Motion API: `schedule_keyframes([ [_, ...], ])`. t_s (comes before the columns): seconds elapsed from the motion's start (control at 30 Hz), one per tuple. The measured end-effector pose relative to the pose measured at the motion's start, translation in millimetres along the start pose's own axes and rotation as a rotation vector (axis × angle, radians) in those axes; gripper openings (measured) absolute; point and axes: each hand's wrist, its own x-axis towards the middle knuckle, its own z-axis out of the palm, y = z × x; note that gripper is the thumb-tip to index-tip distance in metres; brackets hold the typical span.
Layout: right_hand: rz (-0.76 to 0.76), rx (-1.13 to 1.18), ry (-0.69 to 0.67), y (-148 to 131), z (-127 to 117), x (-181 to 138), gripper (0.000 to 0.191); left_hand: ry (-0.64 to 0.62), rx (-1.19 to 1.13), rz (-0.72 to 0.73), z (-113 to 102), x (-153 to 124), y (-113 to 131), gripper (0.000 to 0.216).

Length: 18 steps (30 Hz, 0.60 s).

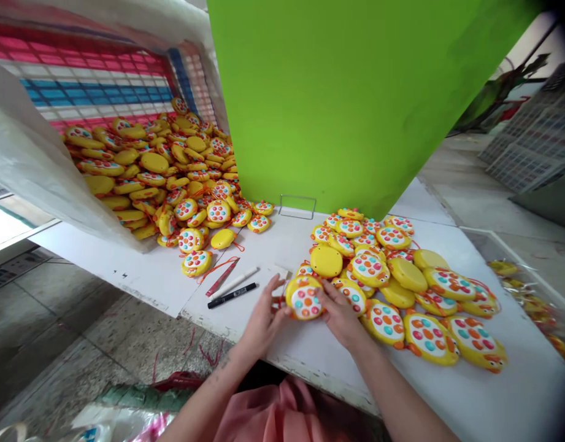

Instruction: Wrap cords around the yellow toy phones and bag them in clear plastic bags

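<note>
We see both hands meeting over one yellow toy [304,299], a round piece with coloured buttons on its face, lying at the near edge of the white bench [273,245]. The left hand [264,316] has its fingers loosely spread and grips the toy's left rim. The right hand [340,313] curls around the right rim and covers that side, so we cannot make out the toy's full outline.

A green board [356,92] stands upright at the back and hides everything behind it. To the right, a clear tray [516,270] is blurred and cut off by the frame.

Just beside the right hand lies a spread of like toys [402,288], some face down. On the left, a larger heap [172,172] spills from a striped woven sack [93,86]. Between the two heaps lie a black marker [231,296], a white pen [234,282] and a red pen [222,277], near the left hand.
</note>
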Motion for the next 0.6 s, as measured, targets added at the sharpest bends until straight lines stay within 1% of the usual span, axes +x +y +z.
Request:
schedule_keyframes([
  [0.03, -0.065, 0.096, 0.062, -5.0, -2.9, 3.3, 0.036, 0.041, 0.122, 0.040, -16.9, 6.1, 2.9, 0.057],
  [0.07, -0.138, 0.179, 0.101, -11.0, -6.1, 6.4, 0.035, 0.114, 0.264, 0.093, -36.6, 13.7, 5.4, 0.053],
  [0.1, -0.203, 0.247, 0.118, -17.2, -9.1, 9.0, 0.035, 0.207, 0.411, 0.140, -58.0, 22.1, 7.3, 0.049],
  [0.13, -0.241, 0.299, 0.115, -22.4, -11.4, 10.9, 0.037, 0.294, 0.566, 0.155, -79.9, 30.9, 8.1, 0.047],
  [0.17, -0.247, 0.336, 0.099, -26.0, -12.8, 11.9, 0.039, 0.385, 0.713, 0.133, -100.9, 39.4, 7.7, 0.046],
  [0.2, -0.224, 0.357, 0.079, -27.3, -12.8, 12.0, 0.039, 0.448, 0.843, 0.069, -120.0, 47.1, 6.0, 0.047],
  [0.27, -0.146, 0.367, 0.039, -22.8, -9.0, 9.8, 0.038, 0.532, 1.042, -0.186, -150.3, 58.3, -1.5, 0.055],
  [0.3, -0.109, 0.362, 0.010, -18.0, -5.7, 8.0, 0.038, 0.539, 1.095, -0.303, -161.3, 61.7, -6.8, 0.062],
  [0.33, -0.078, 0.349, -0.032, -12.5, -2.0, 5.9, 0.039, 0.525, 1.123, -0.394, -169.9, 63.9, -12.6, 0.067],
  [0.37, -0.057, 0.330, -0.084, -7.0, 1.6, 3.7, 0.040, 0.502, 1.134, -0.453, -176.7, 65.3, -18.2, 0.069],
  [0.4, -0.044, 0.307, -0.141, -2.4, 4.9, 1.6, 0.040, 0.476, 1.135, -0.479, -182.2, 66.2, -23.1, 0.069],
  [0.47, -0.036, 0.244, -0.242, 3.1, 9.4, -2.4, 0.040, 0.442, 1.118, -0.471, -190.3, 67.5, -28.2, 0.067],
  [0.5, -0.041, 0.202, -0.277, 4.0, 10.7, -4.2, 0.040, 0.447, 1.099, -0.456, -192.7, 68.2, -27.6, 0.067],
  [0.57, -0.064, 0.102, -0.307, 3.6, 11.9, -7.4, 0.039, 0.501, 1.045, -0.401, -191.3, 68.5, -19.6, 0.065],
  [0.6, -0.074, 0.044, -0.313, 3.2, 12.2, -8.8, 0.040, 0.538, 1.013, -0.344, -186.1, 67.4, -12.9, 0.064],
])
